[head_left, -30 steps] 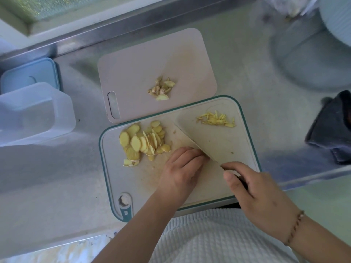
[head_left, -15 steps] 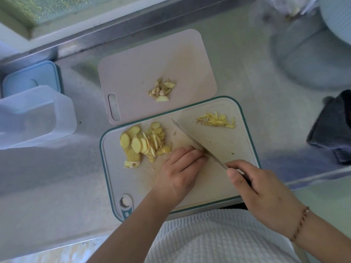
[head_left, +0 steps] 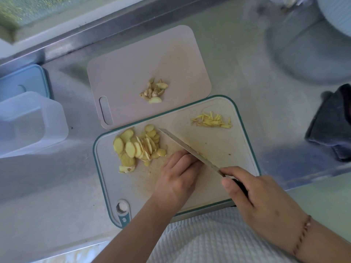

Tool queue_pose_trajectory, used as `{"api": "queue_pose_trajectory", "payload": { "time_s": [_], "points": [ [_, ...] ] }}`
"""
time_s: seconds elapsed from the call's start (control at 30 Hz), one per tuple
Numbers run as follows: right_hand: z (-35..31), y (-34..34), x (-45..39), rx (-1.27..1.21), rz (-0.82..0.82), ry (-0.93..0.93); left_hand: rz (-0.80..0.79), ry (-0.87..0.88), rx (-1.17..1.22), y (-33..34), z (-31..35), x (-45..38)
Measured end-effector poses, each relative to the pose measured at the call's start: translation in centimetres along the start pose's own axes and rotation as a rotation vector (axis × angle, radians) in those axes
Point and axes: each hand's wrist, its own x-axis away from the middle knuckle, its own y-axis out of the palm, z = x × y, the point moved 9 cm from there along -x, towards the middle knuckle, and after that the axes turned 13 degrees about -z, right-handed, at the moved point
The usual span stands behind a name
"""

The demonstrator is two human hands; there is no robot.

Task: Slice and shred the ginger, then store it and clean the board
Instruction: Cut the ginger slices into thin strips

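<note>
No brand, label or readable writing shows on any item.

A white cutting board with a teal rim (head_left: 245, 130) lies on the steel table (head_left: 237, 73), its long axis running left to right and tilted so the right end sits farther away. On its left part lies a heap of ginger slices (head_left: 137, 147), pale yellow ovals, several leaning on edge against each other. At its far right corner lies a small pile of ginger shreds (head_left: 211, 121), thin strips mostly pointing toward the far side.

The right hand (head_left: 266, 204) grips the dark handle of a knife (head_left: 190, 148), fingers wrapped round it and the thumb laid along the near side. The blade's long axis runs diagonally, tip pointing far-left toward the slices, edge down on the board. The left hand (head_left: 177, 177) rests on the board just left of the blade, fingers together and bent, their tips against the blade's side; whatever they press down is hidden beneath them. A beaded bracelet (head_left: 302, 234) circles the right wrist.

Beyond the board, touching its far edge, lies a pinkish cutting board (head_left: 133, 59) carrying ginger peel scraps (head_left: 153, 91). At far left stand a clear plastic container (head_left: 28, 124) and, behind it, a blue lid (head_left: 24, 80). A dark cloth (head_left: 330, 124) lies at the right edge.
</note>
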Motion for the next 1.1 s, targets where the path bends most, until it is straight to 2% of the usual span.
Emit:
{"api": "queue_pose_trajectory", "payload": {
  "time_s": [0.27, 0.4, 0.7, 0.83, 1.0, 1.1],
  "points": [
    [-0.3, -0.2, -1.0, -0.079, 0.033, -0.012, -0.002, -0.015, 0.040, 0.1, -0.4, -0.1],
    [-0.6, -0.3, -2.6, -0.006, 0.074, -0.027, 0.007, -0.018, 0.053, 0.0, -0.5, -0.3],
    [-0.9, -0.5, 0.1, -0.075, 0.088, -0.017, 0.022, 0.004, 0.074, -0.3, -0.3, 0.1],
    [-0.8, -0.6, -0.1, -0.049, 0.080, 0.004, 0.019, 0.001, 0.071, -0.3, -0.2, 0.0],
    [-0.8, 0.1, -2.7, 0.099, 0.091, 0.011, 0.031, -0.024, 0.078, -0.2, -0.5, -0.1],
    [-0.8, 0.1, -2.1, 0.044, 0.095, 0.008, 0.034, -0.029, 0.075, -0.2, -0.5, 0.0]
  ]
}}
